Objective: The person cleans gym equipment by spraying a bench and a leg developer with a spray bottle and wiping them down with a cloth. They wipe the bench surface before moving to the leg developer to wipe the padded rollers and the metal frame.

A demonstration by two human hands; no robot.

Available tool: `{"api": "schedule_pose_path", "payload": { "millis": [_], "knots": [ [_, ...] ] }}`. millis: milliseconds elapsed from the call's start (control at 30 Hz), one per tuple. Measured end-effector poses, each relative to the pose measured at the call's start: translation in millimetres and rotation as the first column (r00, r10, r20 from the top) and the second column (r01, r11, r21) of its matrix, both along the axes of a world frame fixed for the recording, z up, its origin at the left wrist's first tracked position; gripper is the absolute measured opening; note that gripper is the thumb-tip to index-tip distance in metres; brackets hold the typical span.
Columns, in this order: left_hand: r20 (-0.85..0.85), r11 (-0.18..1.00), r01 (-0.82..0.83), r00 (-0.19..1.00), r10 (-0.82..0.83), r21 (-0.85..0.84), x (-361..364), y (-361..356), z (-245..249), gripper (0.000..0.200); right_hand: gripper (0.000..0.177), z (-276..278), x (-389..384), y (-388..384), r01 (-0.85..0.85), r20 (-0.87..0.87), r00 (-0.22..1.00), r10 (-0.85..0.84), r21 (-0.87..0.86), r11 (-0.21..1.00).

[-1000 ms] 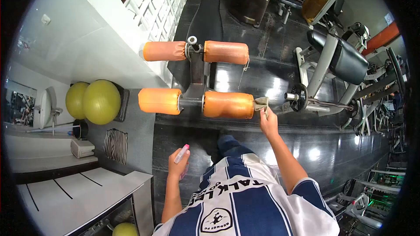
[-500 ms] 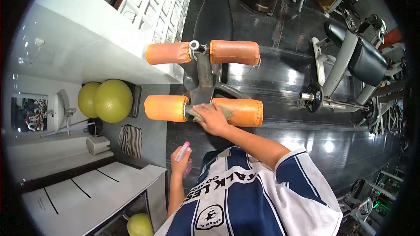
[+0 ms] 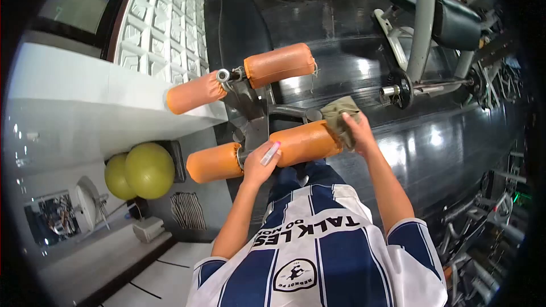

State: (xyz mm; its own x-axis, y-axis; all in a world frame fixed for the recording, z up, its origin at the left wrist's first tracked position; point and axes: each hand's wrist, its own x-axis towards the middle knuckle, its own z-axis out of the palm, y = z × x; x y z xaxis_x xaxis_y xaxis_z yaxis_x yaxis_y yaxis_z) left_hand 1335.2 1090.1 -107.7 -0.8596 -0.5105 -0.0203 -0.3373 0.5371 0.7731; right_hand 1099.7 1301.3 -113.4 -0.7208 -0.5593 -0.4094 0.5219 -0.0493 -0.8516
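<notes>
My right hand (image 3: pixel 360 132) grips a folded olive cloth (image 3: pixel 340 113), pressed against the outer end of the near right orange foam roller pad (image 3: pixel 304 143). My left hand (image 3: pixel 259 166) is closed around a small clear spray bottle with a pink tip (image 3: pixel 270 154); it overlaps the inner end of that same pad, and most of the bottle is hidden by the fingers. Left of it lies the near left orange pad (image 3: pixel 214 163). Farther off, two duller orange pads, one right (image 3: pixel 278 65) and one left (image 3: pixel 195 93), sit on the machine's grey metal frame (image 3: pixel 254 112).
A black padded bench (image 3: pixel 236 23) extends beyond the pads. White wall and ledge (image 3: pixel 153 99) border the left, with green exercise balls (image 3: pixel 149 170) and a striped mat (image 3: pixel 187 211) below. At right stands another machine with a black seat (image 3: pixel 456 25) and a barbell-like bar (image 3: pixel 432 88).
My right hand with the cloth has slid right, from the near right pad's inner end to its outer end. My left hand has risen with the bottle to the pad. The view has turned.
</notes>
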Motion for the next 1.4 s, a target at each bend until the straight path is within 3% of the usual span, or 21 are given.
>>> {"api": "schedule_pose_path", "payload": {
  "millis": [100, 233, 333, 367, 400, 433, 467, 533, 567, 633, 700, 800, 833, 900, 933, 1033, 1100, 1167, 1333, 1367, 1400],
  "knots": [
    [0.172, 0.994, 0.087, 0.982, -0.076, -0.062, -2.0, 0.7, -8.8, 0.038, 0.034, 5.4, 1.1, 26.3, 0.138, -0.112, 0.985, -0.131, 0.063, 0.988],
    [0.057, 0.985, 0.136, 0.99, -0.13, -0.103, 20.1, 7.6, -29.2, 0.044, 0.03, -3.4, 17.9, 31.1, 0.308, -0.252, 0.934, -0.253, 0.209, 0.928],
    [0.107, 0.973, 0.207, 0.975, -0.196, -0.1, 37.6, 14.0, -22.3, 0.045, 0.031, 3.6, 44.3, 11.5, 0.238, -0.611, 0.778, 0.145, 0.5, 0.833],
    [0.096, 0.963, 0.247, 0.967, -0.237, -0.111, 42.0, 13.2, -22.6, 0.044, 0.033, -5.9, 61.5, -1.1, 0.312, -0.749, 0.582, 0.318, 0.566, 0.763],
    [0.085, 0.966, 0.255, 0.964, -0.251, -0.05, 45.2, 11.7, -18.0, 0.04, 0.041, -14.0, 69.2, -13.7, 0.186, -0.753, 0.367, 0.547, 0.635, 0.75],
    [0.088, 0.962, 0.268, 0.961, -0.263, -0.047, 51.2, 9.1, -19.3, 0.04, 0.052, -23.7, 83.5, -30.0, 0.061, -0.645, 0.23, 0.729, 0.757, 0.65],
    [-0.028, 0.976, 0.216, 0.976, -0.216, 0.004, 57.2, 4.6, -22.6, 0.036, 0.056, -17.8, 108.9, -45.1, 0.154, -0.595, 0.04, 0.802, 0.797, 0.584],
    [-0.209, 0.992, 0.121, 0.972, -0.111, 0.038, 69.2, -8.0, -35.6, 0.029, 0.056, -27.4, 134.4, -79.0, 0.03, -0.623, 0.034, 0.781, 0.782, 0.622],
    [-0.007, 0.899, -0.048, 0.998, 0.056, 0.436, 80.3, -13.2, -29.3, 0.029, 0.054, -28.5, 143.8, -94.5, -0.021, -0.672, 0.033, 0.74, 0.74, 0.672],
    [-0.123, 0.81, -0.097, 0.971, 0.204, 0.578, 93.2, -29.7, -39.3, 0.032, 0.048, -36.9, 157.5, -114.8, -0.087, -0.758, 0.025, 0.652, 0.648, 0.756],
    [-0.1, 0.806, -0.105, 0.975, 0.199, 0.582, 89.1, -41.5, -25.4, 0.036, 0.042, -36.0, 164.3, -120.1, -0.277, -0.722, 0.231, 0.653, 0.594, 0.755],
    [-0.054, 0.803, -0.084, 0.988, 0.143, 0.59, 77.5, -53.8, -15.3, 0.041, 0.033, -27.3, 168.7, -105.9, -0.265, -0.675, 0.465, 0.573, 0.511, 0.818],
    [-0.042, 0.803, -0.041, 0.996, 0.083, 0.595, 67.7, -57.8, -15.1, 0.042, 0.033, -27.3, 168.2, -98.9, -0.255, -0.676, 0.47, 0.568, 0.513, 0.82],
    [-0.046, 0.789, -0.004, 0.998, 0.04, 0.615, 46.1, -60.6, -20.2, 0.043, 0.031, -29.1, 166.1, -78.2, -0.258, -0.453, 0.783, 0.425, 0.385, 0.886],
    [0.001, 0.783, -0.006, 1.0, 0.007, 0.622, 34.4, -56.6, -15.7, 0.044, 0.031, -29.9, 166.8, -65.7, -0.25, -0.454, 0.786, 0.42, 0.389, 0.887],
    [0.1, 0.803, 0.014, 0.991, -0.092, 0.595, 10.8, -46.0, -19.7, 0.045, 0.034, -38.2, 164.9, -19.8, 0.066, -0.463, 0.879, 0.116, 0.359, 0.931],
    [0.057, 0.952, 0.243, 0.964, -0.258, 0.187, 4.2, -37.0, -29.2, 0.044, 0.036, -53.5, 155.6, 11.2, 0.282, -0.48, 0.874, -0.076, 0.373, 0.884],
    [0.105, 0.93, 0.362, 0.929, -0.355, -0.059, 2.7, -25.1, -16.7, 0.039, 0.035, -45.3, 136.8, 35.7, 0.397, -0.524, 0.835, -0.166, 0.366, 0.842],
    [0.005, 0.915, 0.394, 0.918, -0.395, -0.086, 14.0, -25.1, -19.7, 0.037, 0.036, 1.3, 109.4, 13.7, 0.545, -0.707, 0.693, -0.139, 0.389, 0.743],
    [0.001, 0.916, 0.39, 0.92, -0.392, -0.09, 17.3, -26.9, -21.6, 0.037, 0.038, -21.5, 112.4, 2.6, 0.565, -0.81, 0.584, 0.053, 0.452, 0.69],
    [-0.051, 0.935, 0.352, 0.935, -0.35, 0.034, 20.4, -29.6, -26.3, 0.036, 0.039, -32.4, 119.9, -13.2, 0.469, -0.84, 0.526, 0.132, 0.416, 0.779]
  ]
}}
